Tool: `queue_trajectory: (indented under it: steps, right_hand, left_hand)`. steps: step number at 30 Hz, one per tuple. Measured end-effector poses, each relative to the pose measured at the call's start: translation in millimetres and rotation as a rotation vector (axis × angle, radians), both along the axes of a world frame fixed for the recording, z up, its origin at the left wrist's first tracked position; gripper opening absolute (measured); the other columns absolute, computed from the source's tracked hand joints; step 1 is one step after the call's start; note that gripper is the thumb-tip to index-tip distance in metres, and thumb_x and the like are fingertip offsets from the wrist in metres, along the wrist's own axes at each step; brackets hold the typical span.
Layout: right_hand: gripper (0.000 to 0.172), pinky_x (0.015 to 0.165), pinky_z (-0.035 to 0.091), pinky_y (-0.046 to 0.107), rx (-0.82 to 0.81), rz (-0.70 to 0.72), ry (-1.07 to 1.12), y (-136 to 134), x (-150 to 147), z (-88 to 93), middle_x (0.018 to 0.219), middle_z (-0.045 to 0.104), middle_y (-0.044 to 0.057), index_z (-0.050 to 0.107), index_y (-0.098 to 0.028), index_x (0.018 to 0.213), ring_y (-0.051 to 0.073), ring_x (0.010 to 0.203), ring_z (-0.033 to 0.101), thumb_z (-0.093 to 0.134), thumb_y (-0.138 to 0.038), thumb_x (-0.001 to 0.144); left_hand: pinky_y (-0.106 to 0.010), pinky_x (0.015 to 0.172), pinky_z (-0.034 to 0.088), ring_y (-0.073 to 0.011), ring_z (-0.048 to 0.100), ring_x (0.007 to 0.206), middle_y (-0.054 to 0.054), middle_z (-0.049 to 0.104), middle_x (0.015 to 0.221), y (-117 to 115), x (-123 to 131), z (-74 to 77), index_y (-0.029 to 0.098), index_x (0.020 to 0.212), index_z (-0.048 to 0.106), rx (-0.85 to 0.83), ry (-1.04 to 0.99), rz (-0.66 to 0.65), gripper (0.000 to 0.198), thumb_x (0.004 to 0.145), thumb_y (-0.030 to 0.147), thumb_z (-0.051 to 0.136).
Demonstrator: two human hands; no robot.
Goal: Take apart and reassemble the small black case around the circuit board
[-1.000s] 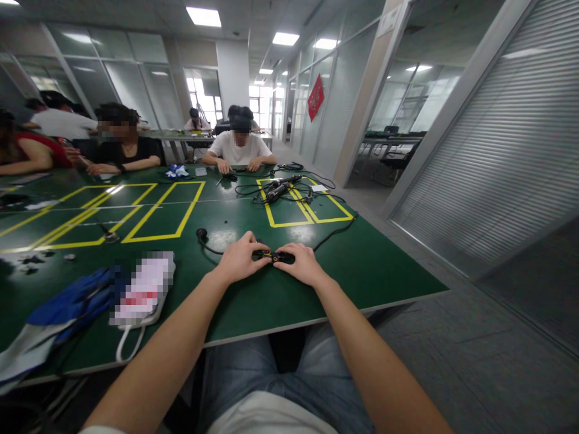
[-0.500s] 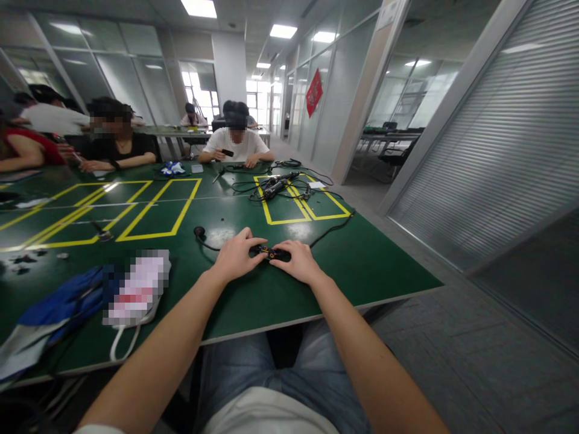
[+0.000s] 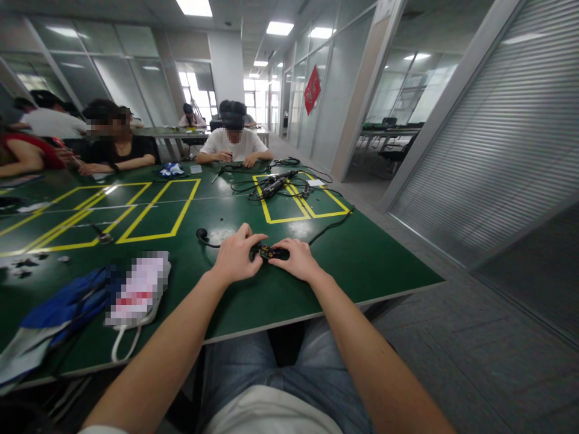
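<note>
Green table point(image 3: 362, 265), wide, marked with yellow taped outlines point(image 3: 154, 211); other people sit at the far side. Blue bag point(image 3: 58, 307) lies at the near left. A cable tangle point(image 3: 275, 184) sits far centre, well apart from the work.

Left hand point(image 3: 235, 259) and right hand point(image 3: 296, 259) rest on the tabletop near the front edge, both closed on a small black part point(image 3: 270, 253) with an orange mark, one hand at each end. A thin black lead point(image 3: 201, 234) lies just left of it.

Judgement: wrists planted, part pressed to the table – steadier that way. Finger pressure should be light and even, with the lead slack.
</note>
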State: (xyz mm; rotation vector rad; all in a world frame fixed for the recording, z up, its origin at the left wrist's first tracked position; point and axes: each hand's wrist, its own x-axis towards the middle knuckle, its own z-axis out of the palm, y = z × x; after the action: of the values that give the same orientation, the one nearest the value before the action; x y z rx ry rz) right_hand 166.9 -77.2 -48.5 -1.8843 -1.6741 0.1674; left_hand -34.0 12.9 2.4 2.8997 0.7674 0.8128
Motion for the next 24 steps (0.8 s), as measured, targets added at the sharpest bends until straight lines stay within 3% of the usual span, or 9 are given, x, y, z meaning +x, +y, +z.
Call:
queue_trajectory:
  steps: [8,14,24]
  right_hand:
    - [0.038,0.102,0.046,0.046,0.027,0.006,0.003,2,3,-3.8,0.121,0.074,0.005,0.076,-0.029,0.117,0.029,0.117,0.064,0.088,-0.046,0.086]
    - [0.033,0.101,0.046,0.045,0.032,0.013,0.024,1,3,-2.6,0.119,0.075,0.004,0.078,-0.030,0.113,0.028,0.115,0.065,0.089,-0.044,0.084]
    - [0.035,0.102,0.047,0.047,0.024,0.031,0.014,0,5,-1.3,0.122,0.074,0.005,0.079,-0.032,0.114,0.029,0.116,0.065,0.090,-0.041,0.083]
  left_hand:
    - [-0.035,0.077,0.054,-0.0226,0.060,0.087,-0.007,0.055,0.104,2,-5,5.3,0.025,0.121,0.079,-0.036,-0.005,0.047,0.042,0.083,0.028,0.063]
    - [-0.034,0.075,0.053,-0.0225,0.062,0.086,-0.007,0.058,0.098,3,-2,1.7,0.026,0.112,0.082,-0.058,0.016,0.055,0.032,0.087,0.030,0.063]
    - [-0.034,0.070,0.051,-0.0244,0.067,0.089,-0.007,0.063,0.099,8,3,-5.1,0.027,0.112,0.084,-0.095,0.109,0.068,0.030,0.094,0.037,0.062]
